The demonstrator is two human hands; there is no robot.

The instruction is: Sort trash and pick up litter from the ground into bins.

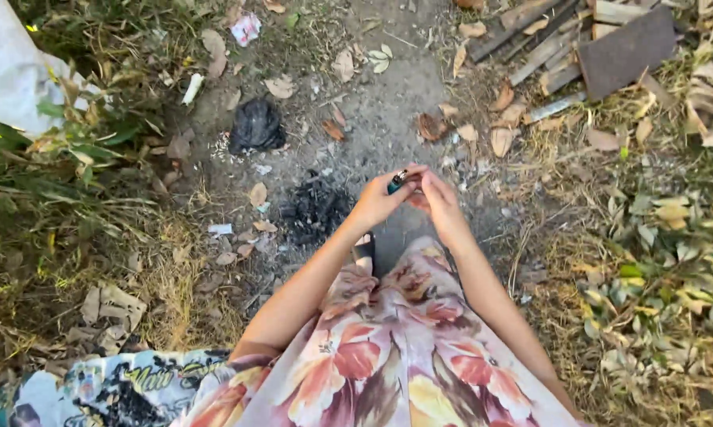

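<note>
From here I read the small dark lighter [397, 181] as light, rigid and slick, pinched at its body by my left hand [379, 199] with my right hand [438, 198] closed around its top, above the charred ash patch [317, 209] on bare ground.

A crumpled black plastic bag [256, 125] lies on the bare dirt, up and left of the hands. Near the top edge, a small crumpled wrapper [246, 28], white with pink or red print, lies among dry leaves. A large pale grey sack or sheet [13, 71] fills the top left corner, partly behind green weeds.
</note>
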